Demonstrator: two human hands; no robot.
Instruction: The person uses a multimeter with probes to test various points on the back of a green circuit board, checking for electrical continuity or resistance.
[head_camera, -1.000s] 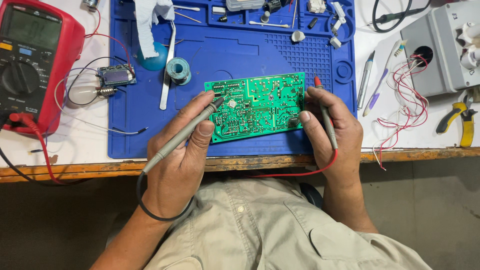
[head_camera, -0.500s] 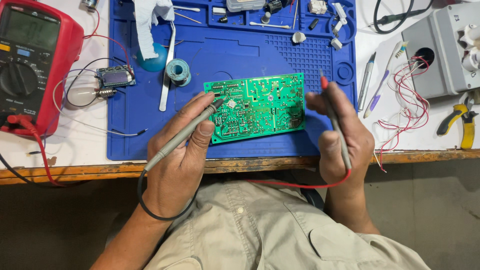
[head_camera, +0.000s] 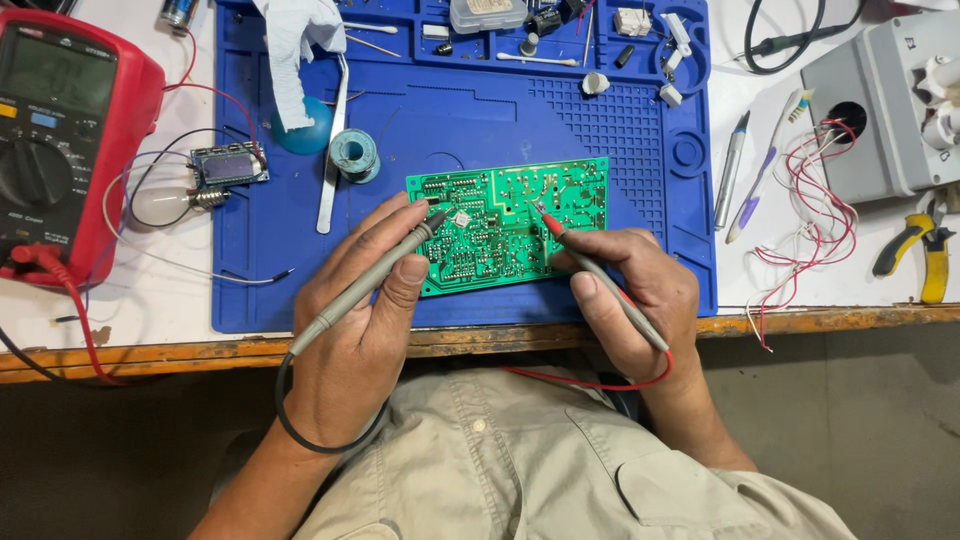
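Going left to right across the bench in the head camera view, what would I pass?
Red multimeter → clear light bulb → small solder spool → green circuit board → grey pen-shaped tool → loose red and white wires → yellow-handled pliers.

White-topped workbench (head_camera: 150, 310) with worn orange-brown wooden front edge. Blue work mat (head_camera: 560, 120) laid across centre, near edge just short of bench edge. On bare bench to left of mat: red multimeter (head_camera: 70, 140) at far left, red lead running off its lower corner; clear light bulb (head_camera: 165, 203) and small display module (head_camera: 230, 165), wired together, just beside mat. To right of mat: grey pen-shaped tool (head_camera: 730, 170) and purple-handled toothbrush (head_camera: 765, 165) lying side by side; tangle of red and white wires (head_camera: 815, 215); grey plastic box (head_camera: 880, 110); yellow-handled pliers (head_camera: 925, 250) at right margin.
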